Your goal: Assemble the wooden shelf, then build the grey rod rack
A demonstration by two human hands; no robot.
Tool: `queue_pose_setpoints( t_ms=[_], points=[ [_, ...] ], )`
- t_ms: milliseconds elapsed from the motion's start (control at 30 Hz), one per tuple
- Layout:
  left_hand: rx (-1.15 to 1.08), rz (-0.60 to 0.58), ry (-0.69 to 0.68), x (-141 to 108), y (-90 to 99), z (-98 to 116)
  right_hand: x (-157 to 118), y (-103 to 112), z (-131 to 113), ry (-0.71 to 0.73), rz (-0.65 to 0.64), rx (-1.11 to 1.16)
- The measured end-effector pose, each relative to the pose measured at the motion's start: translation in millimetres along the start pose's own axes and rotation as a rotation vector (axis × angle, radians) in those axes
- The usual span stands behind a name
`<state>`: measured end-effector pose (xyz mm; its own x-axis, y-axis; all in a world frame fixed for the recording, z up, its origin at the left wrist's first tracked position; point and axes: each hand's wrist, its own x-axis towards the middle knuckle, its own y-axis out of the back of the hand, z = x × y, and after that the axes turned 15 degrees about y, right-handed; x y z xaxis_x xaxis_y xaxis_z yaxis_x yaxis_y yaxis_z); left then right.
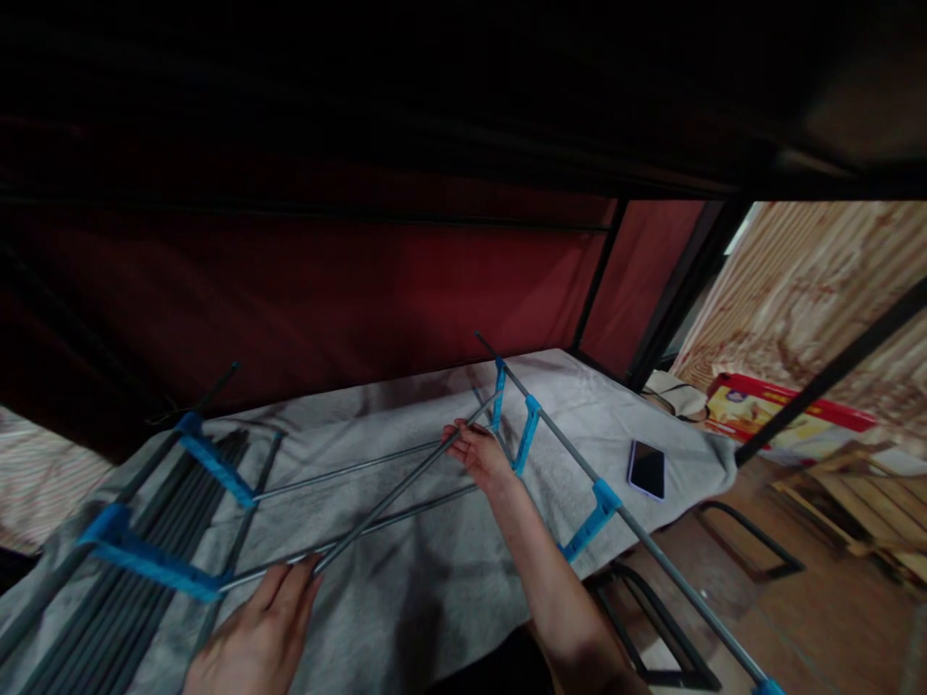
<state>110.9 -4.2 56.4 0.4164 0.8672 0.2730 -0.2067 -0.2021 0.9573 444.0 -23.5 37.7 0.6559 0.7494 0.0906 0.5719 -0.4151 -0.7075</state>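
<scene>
A thin grey rod [391, 497] slants across the middle of a part-built frame of grey tubes and blue plastic connectors. My left hand [271, 618] is closed on the rod's near end, beside the left blue connector [155, 563]. Further up, my right hand [474, 452] has its fingers around the same rod, near its far end. Two other thin rods [348, 467] run between the left and right sides of the frame. The right side is a long tube [572, 444] with blue connectors [604, 502]. All lie on a grey cloth [435, 569].
Several loose grey tubes [137, 579] lie side by side at the left. A phone [647, 470] rests on the cloth at the right. Dark metal posts [604, 275] and a red panel [406, 290] stand behind. A red and yellow box [782, 415] and wooden pieces [861, 497] are at the far right.
</scene>
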Motion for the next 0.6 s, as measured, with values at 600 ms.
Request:
queue_pose_setpoints(
  t_ms=[600],
  points=[
    [0.11,0.123,-0.058,70.3,-3.2,15.2,-26.5,102.9,-8.4,0.534,0.576,-0.825]
  ],
)
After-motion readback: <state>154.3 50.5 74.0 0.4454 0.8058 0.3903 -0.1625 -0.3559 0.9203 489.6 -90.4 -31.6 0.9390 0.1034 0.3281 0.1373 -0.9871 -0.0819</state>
